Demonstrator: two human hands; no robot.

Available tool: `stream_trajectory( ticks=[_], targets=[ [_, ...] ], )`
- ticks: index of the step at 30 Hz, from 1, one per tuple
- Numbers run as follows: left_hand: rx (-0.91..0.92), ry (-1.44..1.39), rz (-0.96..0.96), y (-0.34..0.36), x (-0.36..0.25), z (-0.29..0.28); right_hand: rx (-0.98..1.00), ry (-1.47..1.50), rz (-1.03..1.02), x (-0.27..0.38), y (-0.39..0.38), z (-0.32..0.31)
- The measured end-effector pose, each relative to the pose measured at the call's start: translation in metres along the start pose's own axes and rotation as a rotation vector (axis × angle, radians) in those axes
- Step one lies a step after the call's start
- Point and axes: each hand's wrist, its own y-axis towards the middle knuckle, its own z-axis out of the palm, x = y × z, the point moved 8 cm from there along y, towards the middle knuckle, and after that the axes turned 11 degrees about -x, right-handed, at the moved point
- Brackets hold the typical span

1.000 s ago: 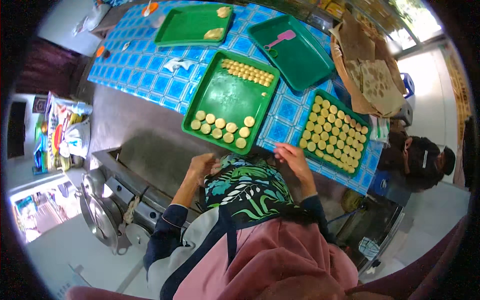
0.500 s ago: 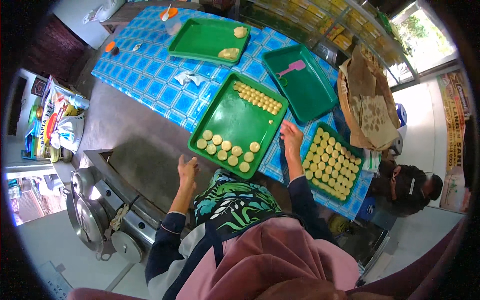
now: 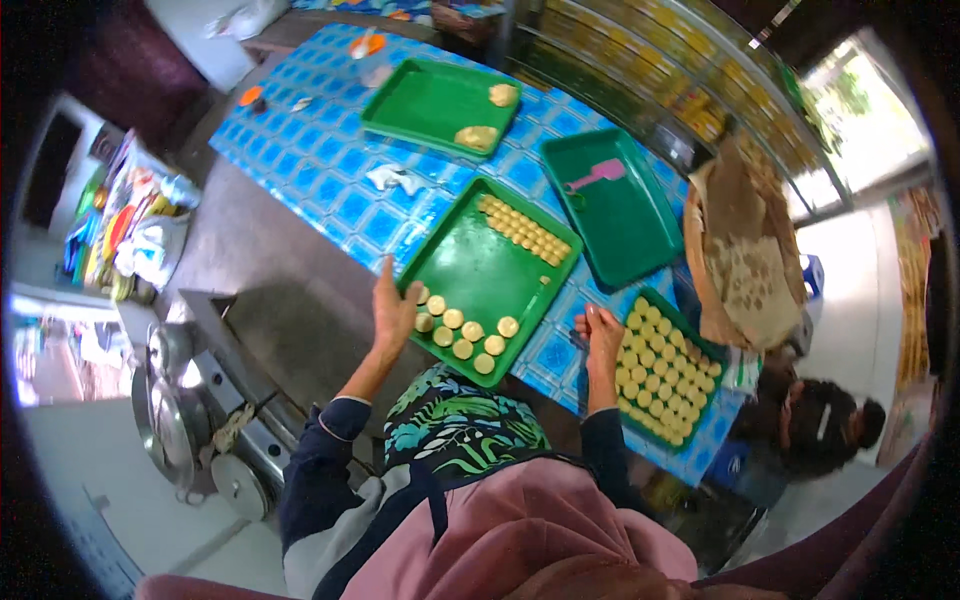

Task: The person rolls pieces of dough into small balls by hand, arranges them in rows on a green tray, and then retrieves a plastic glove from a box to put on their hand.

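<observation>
A green tray (image 3: 470, 262) lies before me at the table's front edge. Rows of small dough balls (image 3: 523, 232) fill its far right part, and flattened dough rounds (image 3: 463, 348) sit at its near end. My left hand (image 3: 395, 315) is at the tray's left rim, thumb and fingers apart, holding nothing visible. My right hand (image 3: 602, 338) hovers between this tray and a darker tray full of dough rounds (image 3: 655, 372). Its fingers are curled together; whatever is in them, if anything, is hidden. A small dough bit (image 3: 545, 280) lies near the tray's right rim.
Farther back, a green tray (image 3: 425, 105) bears two dough lumps (image 3: 477, 137). A dark green tray (image 3: 630, 235) holds a pink scraper (image 3: 598, 174). Brown paper (image 3: 745, 260) lies at the right, near another person (image 3: 830, 425). A stove with pots (image 3: 175, 430) stands at left.
My left hand has come forward and right to the green tray's rim. The right hand has drawn back from the tray's right rim, its fingers curling. The view has shifted slightly.
</observation>
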Motion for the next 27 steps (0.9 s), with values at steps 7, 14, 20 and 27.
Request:
stream_trajectory(
  ticks=[7, 14, 20, 27],
  targets=[
    [0.012, 0.140, -0.059, 0.027, -0.053, -0.037, 0.063, 0.006, -0.025, 0.016, -0.001, 0.026],
    [1.157, -0.205, -0.087, -0.088, -0.093, -0.024, 0.378, -0.109, -0.257, 0.068, -0.056, 0.101],
    [1.605, -0.081, -0.500, -0.109, 0.051, -0.093, 1.212, -0.267, 0.114, -0.015, -0.274, 0.232],
    [1.574, 0.175, -0.522, -0.044, 0.125, -0.167, 1.204, -0.414, 0.250, -0.134, -0.352, 0.263]
  ],
)
